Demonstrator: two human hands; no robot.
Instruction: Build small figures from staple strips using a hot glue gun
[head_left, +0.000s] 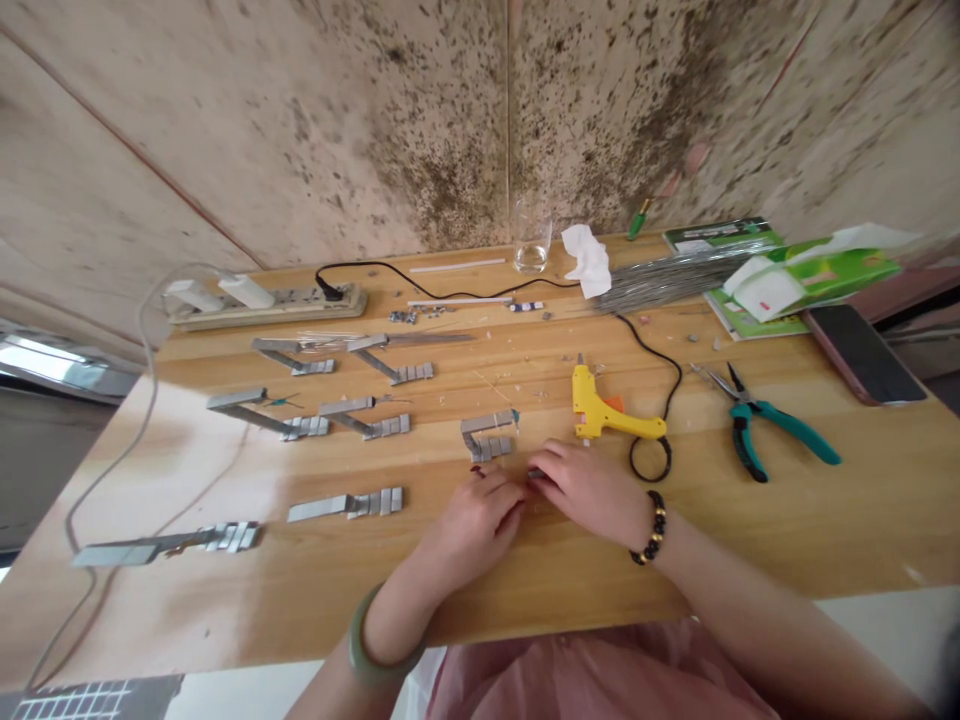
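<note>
My left hand (474, 515) and my right hand (585, 488) meet on the wooden table (825, 520), fingers curled together around a small dark piece (534, 473) that is mostly hidden. Just beyond the fingertips lies a bent grey metal assembly (487, 437). A yellow glue gun (606, 412) lies right of it, close to my right hand, with its black cord (651, 455) coiled beside it. A bead bracelet is on my right wrist and a green bangle on my left.
Several grey metal strip assemblies (346, 503) lie across the left half. Teal pliers (765, 425), a phone (862, 352), a green tissue pack (817, 272), a wire bundle (667, 280), a glass (532, 243) and a power strip (266, 303) sit along the right and back.
</note>
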